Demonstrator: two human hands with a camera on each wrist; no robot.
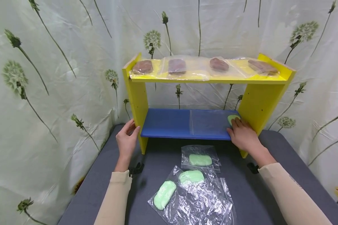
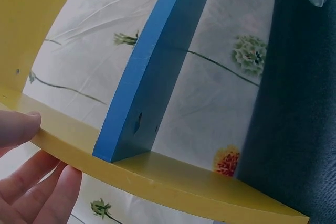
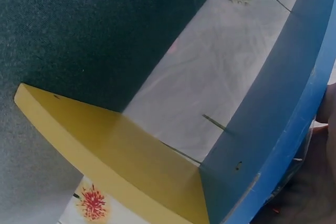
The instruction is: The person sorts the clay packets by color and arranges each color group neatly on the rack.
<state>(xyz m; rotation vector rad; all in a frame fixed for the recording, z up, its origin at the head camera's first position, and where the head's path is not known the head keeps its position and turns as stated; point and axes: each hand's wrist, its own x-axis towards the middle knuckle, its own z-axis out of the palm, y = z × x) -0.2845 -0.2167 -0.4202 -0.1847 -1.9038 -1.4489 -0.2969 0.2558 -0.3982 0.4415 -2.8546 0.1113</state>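
Observation:
A yellow shelf unit [image 1: 249,97] with a blue lower board [image 1: 166,123] stands on the dark table. My left hand [image 1: 127,137] grips the front edge of its left side panel [image 2: 173,195], thumb on the inner side and fingers outside. At the blue board's right end, my right hand [image 1: 243,134] holds a pale green soap bar [image 1: 233,118], its fingers over the top and partly hiding it. A clear zip bag [image 1: 207,123] stretches left from that bar along the board. In the right wrist view, the right hand [image 3: 320,166] shows only partly, behind the board's edge.
In front of the unit, several green soap bars [image 1: 200,160] lie in clear zip bags [image 1: 197,203] on the table [image 1: 87,206]. Along the yellow top board [image 1: 169,79] sit several brownish bars [image 1: 176,66] in clear bags. A flower-print curtain [image 1: 59,78] hangs behind.

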